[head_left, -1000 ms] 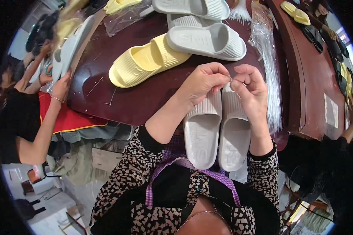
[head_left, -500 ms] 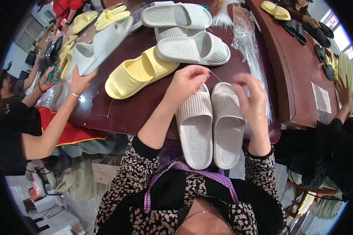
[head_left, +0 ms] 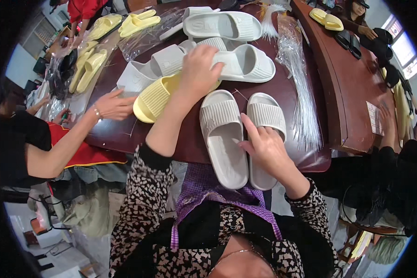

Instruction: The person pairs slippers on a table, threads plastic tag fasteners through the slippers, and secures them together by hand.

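Two grey slide slippers lie side by side at the table's near edge, the left slipper (head_left: 226, 148) and the right slipper (head_left: 265, 110). My right hand (head_left: 269, 150) rests on the right slipper just behind its strap, index finger and thumb apart, the thumb over the left slipper's edge. Farther off, my left hand (head_left: 195, 74) reaches across a yellow slide slipper (head_left: 155, 99). Its fingers and thumb close on the end of a grey slide slipper (head_left: 252, 62) in the pile, hiding that end. A thin tie (head_left: 238, 92) shows between the near pair's toes.
A co-worker's hand (head_left: 116, 105) is beside the yellow slipper. Another light grey slipper (head_left: 139, 74) lies behind it. Bundles of thin clear strips (head_left: 299, 92) line the right side. Beyond a raised divider (head_left: 326, 78) are black and yellow slippers and another person.
My hands have parted from above the near pair: the left moved away toward the pile, the right came down onto the right slipper. The co-worker's grey slipper now lies on the table.
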Demonstrator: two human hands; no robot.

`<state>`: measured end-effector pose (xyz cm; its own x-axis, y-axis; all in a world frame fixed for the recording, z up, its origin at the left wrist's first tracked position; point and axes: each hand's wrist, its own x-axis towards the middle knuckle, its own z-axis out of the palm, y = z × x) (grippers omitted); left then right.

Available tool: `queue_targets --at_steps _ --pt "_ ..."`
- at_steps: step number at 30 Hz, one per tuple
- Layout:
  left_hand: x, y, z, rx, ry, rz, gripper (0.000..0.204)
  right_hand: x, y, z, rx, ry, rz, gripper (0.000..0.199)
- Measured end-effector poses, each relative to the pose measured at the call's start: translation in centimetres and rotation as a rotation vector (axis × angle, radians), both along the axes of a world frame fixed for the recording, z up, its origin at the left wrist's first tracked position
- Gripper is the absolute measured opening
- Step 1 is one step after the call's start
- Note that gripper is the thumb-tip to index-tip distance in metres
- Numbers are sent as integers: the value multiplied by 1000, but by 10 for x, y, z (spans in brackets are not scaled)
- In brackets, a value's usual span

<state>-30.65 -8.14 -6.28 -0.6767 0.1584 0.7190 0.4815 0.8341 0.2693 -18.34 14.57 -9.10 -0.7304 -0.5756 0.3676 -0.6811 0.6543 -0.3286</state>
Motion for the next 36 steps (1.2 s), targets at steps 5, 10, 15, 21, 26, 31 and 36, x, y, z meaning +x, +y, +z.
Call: queue_targets --at_steps 5,10,15,21,26,31,36 --pt "-58 38 4 -335 -251 48 55 -6 -5 -29 75 153 -127 37" --pt "-120 33 3 -202 -611 27 69 13 -11 17 62 105 -120 14" --pt "-135 19 -12 -254 -566 -124 45 50 19 58 -59 90 -161 6" --pt "-132 23 -11 -44 -355 -91 24 8 96 84 -124 79 -418 13" --pt "-115 97 44 258 -129 -154 22 -76 234 108 -47 327 -707 25" --pt "-81 218 88 449 -312 -348 22 -72 288 166 -344 435 -850 34" --pt "-71 307 65 17 -506 -406 38 -92 252 204 -316 427 -807 36"
